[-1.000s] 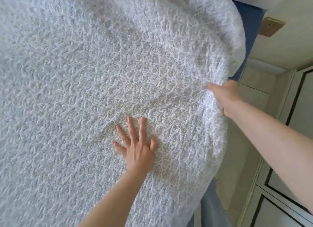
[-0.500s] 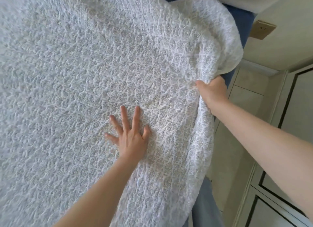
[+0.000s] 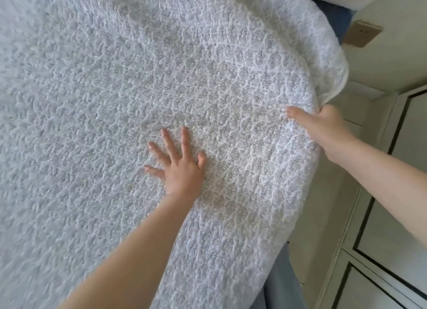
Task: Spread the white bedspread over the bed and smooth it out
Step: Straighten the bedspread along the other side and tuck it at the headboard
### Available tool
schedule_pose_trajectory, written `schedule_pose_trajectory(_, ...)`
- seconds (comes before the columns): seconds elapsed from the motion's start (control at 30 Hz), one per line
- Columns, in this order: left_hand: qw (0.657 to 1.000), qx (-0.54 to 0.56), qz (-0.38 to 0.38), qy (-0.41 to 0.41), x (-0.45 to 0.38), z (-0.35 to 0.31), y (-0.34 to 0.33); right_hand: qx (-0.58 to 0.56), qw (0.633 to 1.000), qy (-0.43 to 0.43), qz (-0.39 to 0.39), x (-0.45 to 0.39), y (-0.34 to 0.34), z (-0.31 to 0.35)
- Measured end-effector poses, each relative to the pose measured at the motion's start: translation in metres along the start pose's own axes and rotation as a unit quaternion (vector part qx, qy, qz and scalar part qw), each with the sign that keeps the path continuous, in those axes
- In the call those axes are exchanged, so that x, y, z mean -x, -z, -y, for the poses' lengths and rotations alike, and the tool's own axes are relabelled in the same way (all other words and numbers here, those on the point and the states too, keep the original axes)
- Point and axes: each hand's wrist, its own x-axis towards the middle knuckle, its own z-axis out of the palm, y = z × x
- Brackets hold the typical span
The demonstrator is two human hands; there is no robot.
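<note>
The white bedspread [image 3: 161, 89] fills most of the view and runs off the frame at 9, 12 and 6 o'clock, so its full extent cannot be told; toward 9 o'clock its surface blurs. It lies over the bed [image 3: 284, 283], of which only a grey-blue strip shows at 5 o'clock and a darker blue patch at 1 o'clock. The cloth is puckered and quilted, with a raised white lattice around small grey floral medallions, and its rounded edge curls up at 2 o'clock to show a plain white hem.

The left hand [image 3: 182, 168] lies flat on the bedspread near centre, palm down, fingers [image 3: 169, 144] straight and spread apart. The right hand [image 3: 323, 128], at 3 o'clock, grips the bedspread's edge: thumb on top, the other fingers curled under the cloth and hidden. Both forearms are bare.

At 3 to 5 o'clock stand cream cabinet doors [image 3: 392, 216] with dark inlay lines; a tan wall plate [image 3: 362, 33] sits at 1 o'clock.
</note>
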Motion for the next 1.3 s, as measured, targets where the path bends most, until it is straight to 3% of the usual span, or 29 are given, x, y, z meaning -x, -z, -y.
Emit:
schedule_pose_trajectory(0.13, 0.999, 0.009, -0.003, 0.034, -0.006, -0.021, 0.0, -0.158, 0.985, -0.018, 0.067, 0.005, 0.005, 0.018)
schedule_pose_trajectory(0.23, 0.999, 0.039, -0.005, 0.021, -0.013, -0.038, 0.001, -0.191, 0.981, -0.01, 0.024, -0.004, 0.021, 0.011)
schedule_pose_trajectory(0.33, 1.0, 0.019, -0.002, -0.012, -0.021, -0.054, 0.001, -0.185, 0.979, -0.067, -0.046, -0.017, 0.047, -0.021)
schedule_pose_trajectory(0.47, 1.0, 0.014, 0.003, -0.021, -0.03, -0.083, 0.005, -0.193, 0.969, -0.141, -0.062, -0.035, 0.056, -0.054)
schedule_pose_trajectory(0.6, 0.999, 0.007, 0.027, -0.044, -0.043, -0.127, 0.01, -0.181, 0.966, -0.181, 0.022, -0.048, 0.065, -0.055)
schedule_pose_trajectory(0.7, 0.999, 0.014, 0.035, -0.001, -0.051, -0.148, 0.009, -0.246, 0.945, -0.194, 0.098, -0.055, 0.084, -0.058)
schedule_pose_trajectory(0.77, 0.999, 0.011, 0.04, 0.029, -0.053, -0.154, 0.008, -0.278, 0.934, -0.187, 0.125, -0.058, 0.1, -0.063)
schedule_pose_trajectory(0.83, 0.998, 0.007, 0.046, 0.042, -0.054, -0.158, 0.009, -0.221, 0.946, -0.208, 0.116, -0.06, 0.108, -0.073)
schedule_pose_trajectory(0.93, 0.997, -0.005, 0.054, 0.047, -0.052, -0.156, 0.009, -0.127, 0.965, -0.183, 0.139, -0.072, 0.106, -0.063)
schedule_pose_trajectory(1.07, 0.997, -0.014, 0.058, 0.057, -0.052, -0.161, 0.01, -0.211, 0.959, -0.099, 0.162, -0.118, 0.107, 0.018)
schedule_pose_trajectory(1.3, 0.998, -0.011, 0.033, 0.051, -0.056, -0.157, 0.006, -0.143, 0.976, -0.018, 0.164, -0.167, 0.102, 0.097)
